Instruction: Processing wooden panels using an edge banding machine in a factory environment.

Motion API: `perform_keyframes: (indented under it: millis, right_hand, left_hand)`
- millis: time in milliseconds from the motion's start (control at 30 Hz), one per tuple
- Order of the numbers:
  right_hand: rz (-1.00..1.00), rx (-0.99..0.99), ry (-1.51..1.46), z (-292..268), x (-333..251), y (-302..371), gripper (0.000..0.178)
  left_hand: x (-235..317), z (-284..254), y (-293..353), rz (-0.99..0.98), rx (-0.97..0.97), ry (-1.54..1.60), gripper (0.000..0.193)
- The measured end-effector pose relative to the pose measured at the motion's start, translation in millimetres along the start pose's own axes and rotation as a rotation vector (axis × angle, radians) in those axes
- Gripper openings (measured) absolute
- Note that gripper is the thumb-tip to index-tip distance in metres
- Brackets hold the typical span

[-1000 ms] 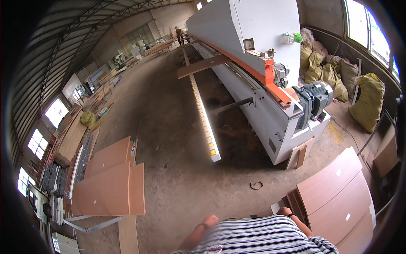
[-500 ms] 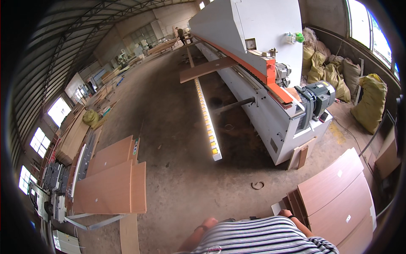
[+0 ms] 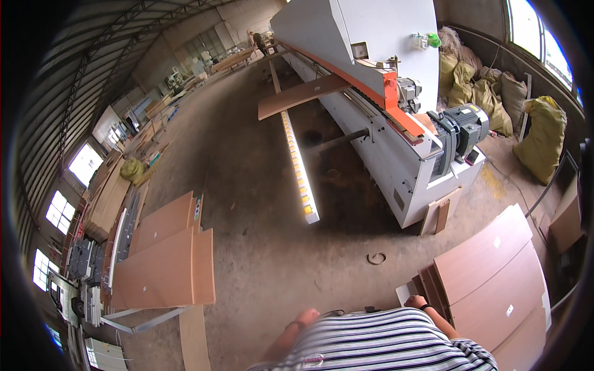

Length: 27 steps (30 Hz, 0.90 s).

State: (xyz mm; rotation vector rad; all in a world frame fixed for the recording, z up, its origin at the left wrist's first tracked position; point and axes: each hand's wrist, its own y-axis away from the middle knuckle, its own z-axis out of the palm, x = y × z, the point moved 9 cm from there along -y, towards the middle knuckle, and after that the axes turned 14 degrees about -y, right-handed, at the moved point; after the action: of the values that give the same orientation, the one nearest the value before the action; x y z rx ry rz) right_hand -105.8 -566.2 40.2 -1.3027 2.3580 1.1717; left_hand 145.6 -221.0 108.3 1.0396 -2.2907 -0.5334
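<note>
One left hand (image 3: 309, 316), blurred, beside the striped shirt (image 3: 383, 337), finger state cannot be told; one right hand (image 3: 414, 301), seemingly curled, any hold unclear, just beside the stack of wood-toned panels (image 3: 489, 266) at lower right; one brown board (image 3: 303, 96), spanning from the white rail (image 3: 297, 167) to the white machine (image 3: 402, 62)

Low on the right, the light-brown panels (image 3: 479, 278) are seen stacked flat, left edges unevenly stepped, and small white labels (image 3: 510, 310) are displayed on the upper faces.
</note>
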Motion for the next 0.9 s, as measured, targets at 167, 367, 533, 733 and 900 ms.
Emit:
perform_keyframes:
  millis: [167,367,533,733,900]
  right_hand:
    - [0.116,0.018,-0.121,-8,6,10,0.028]
    - [0.005,0.147,-0.236,-1,44,14,0.024]
    - [0.216,0.227,-0.669,-2,64,23,0.027]
    - [0.196,0.141,-0.416,-15,47,21,0.021]
    - [0.225,0.143,-0.477,-47,10,39,0.02]
  left_hand:
    - [14,-3,9,-0.014,-0.034,0.034,0.033]
    - [20,11,-9,-0.004,-0.144,-0.052,0.029]
    - [7,17,-17,-0.027,0.11,0.044,0.029]
    - [25,13,-13,0.035,0.106,0.059,0.028]
    - [29,6,-3,-0.057,0.083,0.117,0.029]
